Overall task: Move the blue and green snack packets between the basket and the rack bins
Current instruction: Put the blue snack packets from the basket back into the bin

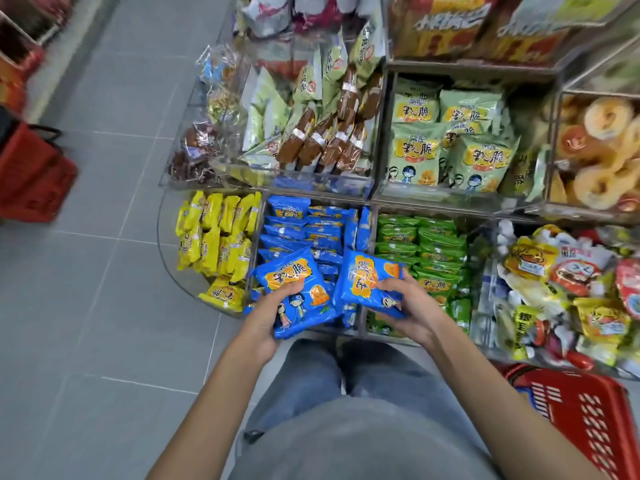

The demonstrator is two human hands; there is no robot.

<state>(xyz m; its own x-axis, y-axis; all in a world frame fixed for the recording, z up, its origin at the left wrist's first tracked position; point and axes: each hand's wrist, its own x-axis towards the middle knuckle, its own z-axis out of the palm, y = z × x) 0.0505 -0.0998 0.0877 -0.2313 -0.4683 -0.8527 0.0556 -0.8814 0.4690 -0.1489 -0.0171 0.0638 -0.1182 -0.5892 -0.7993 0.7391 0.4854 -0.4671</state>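
Two blue snack packets are up in the person's hands, just above the lower tier of the clear rack (433, 199). The left blue packet (292, 271) faces up with its orange label and cartoon figures showing, and the left hand (266, 317) grips its near edge with the fingers clamped round it. The right blue packet (363, 284) is turned sideways, and the right hand (414, 306) holds it with fingers curled over the top and the thumb underneath; whether more than one packet sits in that grip cannot be told. Directly beneath both lies the bin of blue packets (304, 230), stacked on edge in rows. Just to its right is a bin of green packets (429, 247), and to its left a curved bin of yellow packets (214, 233). The tier above carries pale green packets (450, 140), brown wrapped snacks (329, 140) and ring pastries (599, 150). A red basket (588, 420) stands on the grey tiled floor (104, 271) beside the person's right leg, and a second red basket (31, 174) sits well apart at the left edge.
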